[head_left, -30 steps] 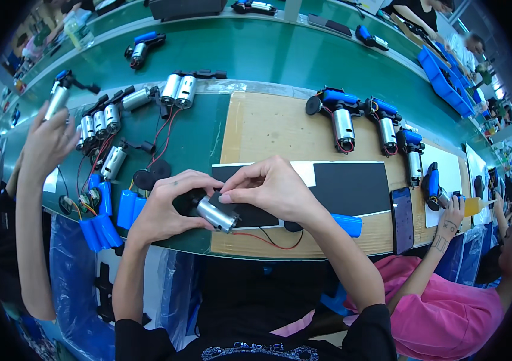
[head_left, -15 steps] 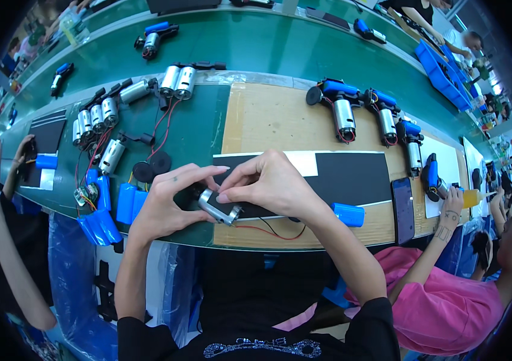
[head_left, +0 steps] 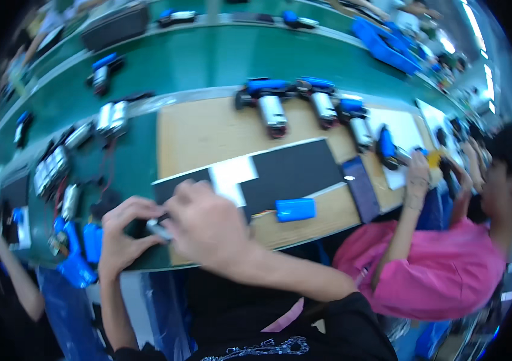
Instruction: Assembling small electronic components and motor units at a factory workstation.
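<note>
In the head view, a silver motor (head_left: 159,230) is held in the left hand (head_left: 124,231) by the worktop's (head_left: 141,135) near edge, partly covered by the right hand (head_left: 209,227), whose blurred grip cannot be told. Further right, a blue battery pack (head_left: 295,210) is seen on cardboard (head_left: 198,131).

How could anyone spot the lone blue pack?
On the tan cardboard lies a black sheet. The blue pack is at its near edge, right of the right hand. Nearby blue packs adjoin silver motors or bunch at left; this one lies alone.
</note>
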`<state>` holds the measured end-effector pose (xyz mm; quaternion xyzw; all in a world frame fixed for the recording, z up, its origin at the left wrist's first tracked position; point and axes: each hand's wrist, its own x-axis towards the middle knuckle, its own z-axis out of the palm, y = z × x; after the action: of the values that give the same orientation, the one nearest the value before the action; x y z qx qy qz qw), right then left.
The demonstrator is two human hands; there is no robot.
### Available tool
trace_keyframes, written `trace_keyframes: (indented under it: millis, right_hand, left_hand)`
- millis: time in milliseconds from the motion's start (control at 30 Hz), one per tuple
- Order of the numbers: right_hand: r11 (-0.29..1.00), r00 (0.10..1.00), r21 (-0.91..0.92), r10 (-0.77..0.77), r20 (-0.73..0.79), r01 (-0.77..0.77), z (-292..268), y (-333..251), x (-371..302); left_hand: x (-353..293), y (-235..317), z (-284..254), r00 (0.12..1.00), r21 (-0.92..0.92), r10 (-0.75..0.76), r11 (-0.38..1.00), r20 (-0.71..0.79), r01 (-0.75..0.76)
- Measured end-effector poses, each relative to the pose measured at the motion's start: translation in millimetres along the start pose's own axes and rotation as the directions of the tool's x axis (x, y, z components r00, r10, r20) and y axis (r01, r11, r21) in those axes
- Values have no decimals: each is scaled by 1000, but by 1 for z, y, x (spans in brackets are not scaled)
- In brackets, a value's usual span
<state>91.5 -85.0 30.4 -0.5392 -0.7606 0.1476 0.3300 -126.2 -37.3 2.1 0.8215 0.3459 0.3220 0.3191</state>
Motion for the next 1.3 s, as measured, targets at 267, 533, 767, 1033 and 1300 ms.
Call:
trace_keyframes:
  millis: [267,533,767,1033,1300]
  right_hand:
    - [867,983,-485,-169,-78,111,56,-24,-53]
    - [898,973,-430,-169,-155,88,66,-6,-55]
    - [897,975,-434,-161,-152,80,71,-4,-47]
    - [889,994,-456,-74,-81,29,61,-7,-43]
    - [983,922,92,-112,-371,157,-62,39,-66]
  left_hand:
    - [3,15,3,998,124,69,990,1,-69]
    - [-15,0,-2,994,266,105,958,10,-104]
    - [4,10,-9,995,221,52,973,83,-70]
    - [17,14,-3,994,67,-70,996,85,64]
    - [25,16,-6,989,87,33,995,146,-46]
